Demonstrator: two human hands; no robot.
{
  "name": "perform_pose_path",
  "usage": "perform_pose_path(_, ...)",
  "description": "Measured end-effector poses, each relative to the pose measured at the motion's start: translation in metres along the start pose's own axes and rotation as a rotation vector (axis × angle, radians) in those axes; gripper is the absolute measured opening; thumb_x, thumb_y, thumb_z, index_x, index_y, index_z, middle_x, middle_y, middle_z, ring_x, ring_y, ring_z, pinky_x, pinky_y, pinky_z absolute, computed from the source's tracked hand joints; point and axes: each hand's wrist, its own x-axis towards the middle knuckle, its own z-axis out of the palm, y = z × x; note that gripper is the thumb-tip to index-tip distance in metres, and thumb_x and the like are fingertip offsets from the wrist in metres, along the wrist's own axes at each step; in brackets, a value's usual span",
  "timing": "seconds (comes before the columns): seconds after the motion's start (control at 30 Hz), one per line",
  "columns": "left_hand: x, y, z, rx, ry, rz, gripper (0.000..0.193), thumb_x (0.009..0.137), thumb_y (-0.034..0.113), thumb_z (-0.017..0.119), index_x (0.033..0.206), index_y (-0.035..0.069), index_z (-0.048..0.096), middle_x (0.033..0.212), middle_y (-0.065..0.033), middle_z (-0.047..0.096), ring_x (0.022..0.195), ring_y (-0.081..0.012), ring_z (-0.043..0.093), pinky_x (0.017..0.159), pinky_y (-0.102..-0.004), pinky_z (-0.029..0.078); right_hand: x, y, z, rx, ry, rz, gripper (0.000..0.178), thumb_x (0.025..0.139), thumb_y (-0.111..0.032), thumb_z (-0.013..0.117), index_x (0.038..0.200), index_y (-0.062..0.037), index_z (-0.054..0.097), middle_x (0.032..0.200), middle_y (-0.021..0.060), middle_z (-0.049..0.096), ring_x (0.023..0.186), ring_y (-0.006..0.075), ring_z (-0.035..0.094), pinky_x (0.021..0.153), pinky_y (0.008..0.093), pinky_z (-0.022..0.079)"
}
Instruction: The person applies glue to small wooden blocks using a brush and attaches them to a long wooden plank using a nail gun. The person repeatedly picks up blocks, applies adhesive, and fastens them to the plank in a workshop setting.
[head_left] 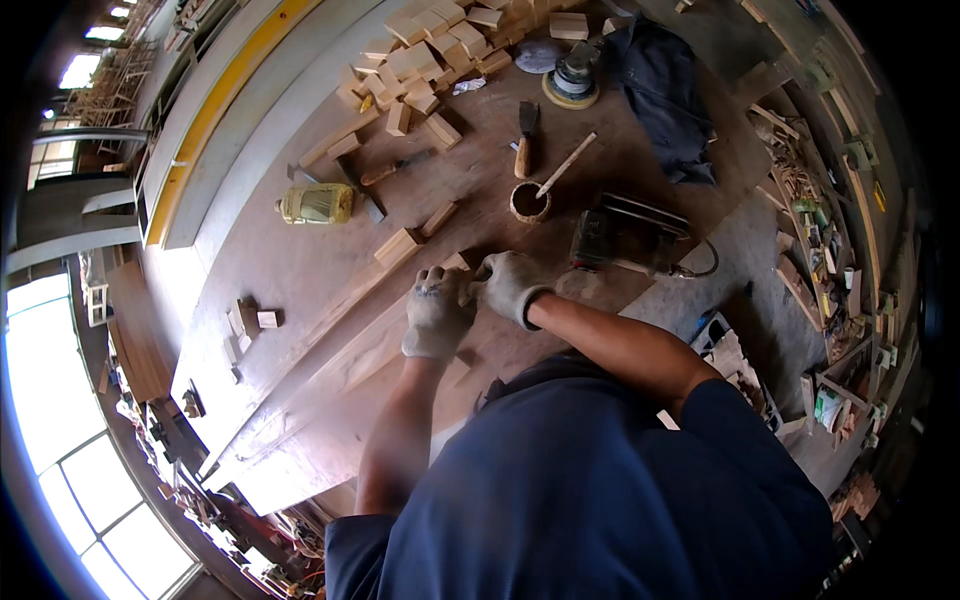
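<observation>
The brown tabletop (480, 180) takes up most of the space in front of the worker, and what is spread over it looks to me only partway done. Long boards (370, 348) run slantwise across it toward the lower left; from here I can't see whether anything is fixed to them. On the far side sits a big heap of wooden blocks (415, 65), already in short lengths but loose and jumbled, so most of that stock seems unused. Right of it a dark cloth (660, 95) lies crumpled, and nearer the worker rests a black power tool (640, 230), no hand on it.

Both hands are gloved. The left hand (440, 310) is over the boards with its fingers curled in; the right hand (513, 287) is up against it, fingers bent too. I can't tell whether either set is clamped on something, as the gloves hide the spot.

A yellowish bottle (318, 203), a scraper (523, 155) and a brown cup (530, 218) with a stick (566, 165) in it stand or lie untouched. One short block (398, 248) beyond the left hand looks placed; a smaller wooden piece (457, 262), just beside the gloves, seems unfinished business.
</observation>
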Motion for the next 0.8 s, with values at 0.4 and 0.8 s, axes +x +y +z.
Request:
perform_pose_path(0.4,-0.002,-0.005,0.002,0.033,-0.027,-0.008,0.035,0.077,0.018,0.079,0.11,0.008,0.071,0.108,-0.0179,0.069,0.106,-0.0405,0.063,0.092,-0.05,0.054,-0.056,0.107,-0.103,-0.382,0.591,-0.378,0.012,0.087,-0.018,0.077,0.096,-0.0117,0.072,0.095,0.0108,0.072,0.091,0.0342,0.071,0.082,0.0465,0.057)
perform_pose_path(0.8,0.001,0.0,0.001,0.031,-0.014,-0.022,0.033,0.078,0.017,0.076,0.11,0.009,0.072,0.106,-0.017,0.069,0.104,-0.0401,0.063,0.091,-0.0498,0.056,-0.045,0.163,-0.127,-0.953,0.125,0.019,0.074,0.089,-0.026,0.072,0.155,-0.0057,0.045,0.126,0.0181,0.067,0.115,0.0363,0.065,0.101,0.0473,0.051)
